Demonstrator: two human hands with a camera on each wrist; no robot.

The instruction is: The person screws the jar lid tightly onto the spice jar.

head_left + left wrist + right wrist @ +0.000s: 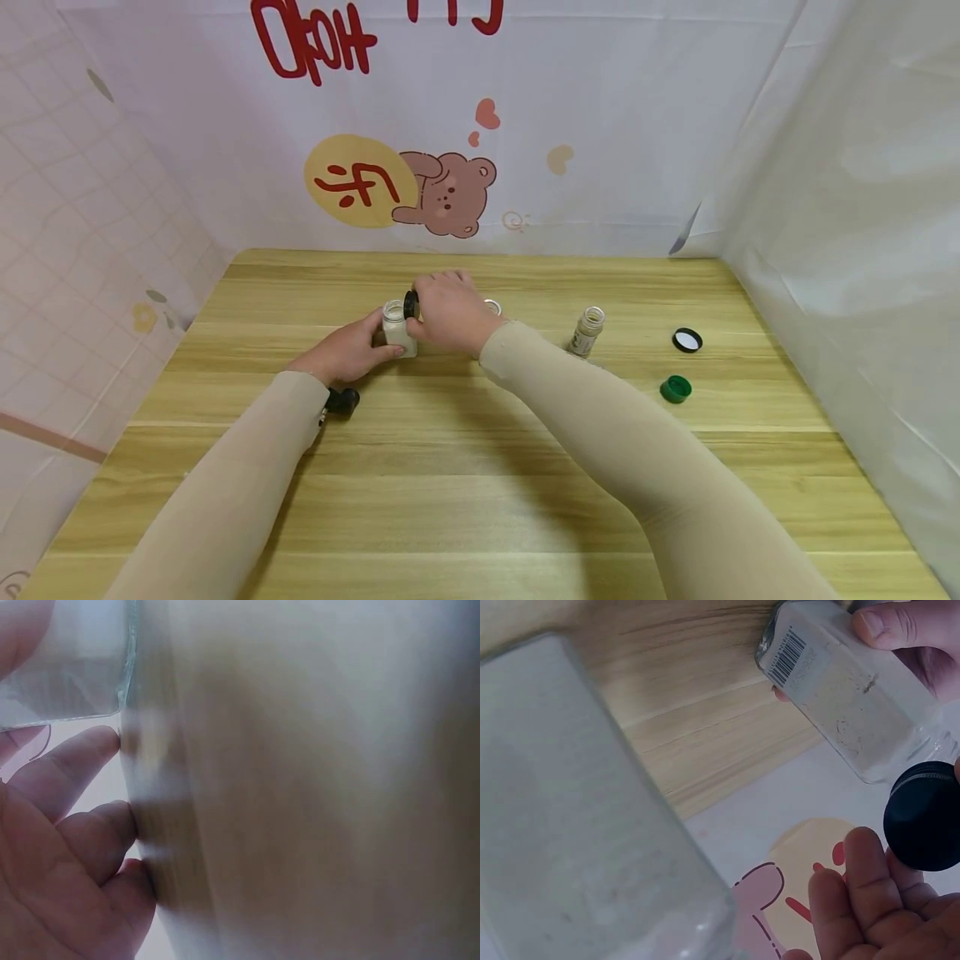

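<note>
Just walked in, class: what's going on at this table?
A person's left hand steadies an open glass jar of pale contents, while the right hand holds a black cap beside its mouth. Another jar stands partly hidden behind the right hand in the head view. Farther right are an open bottle, a black lid and a green cap.

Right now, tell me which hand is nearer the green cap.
Right: the right hand is beyond and left of the green cap; the left hand is farther left, holding a jar.
</note>
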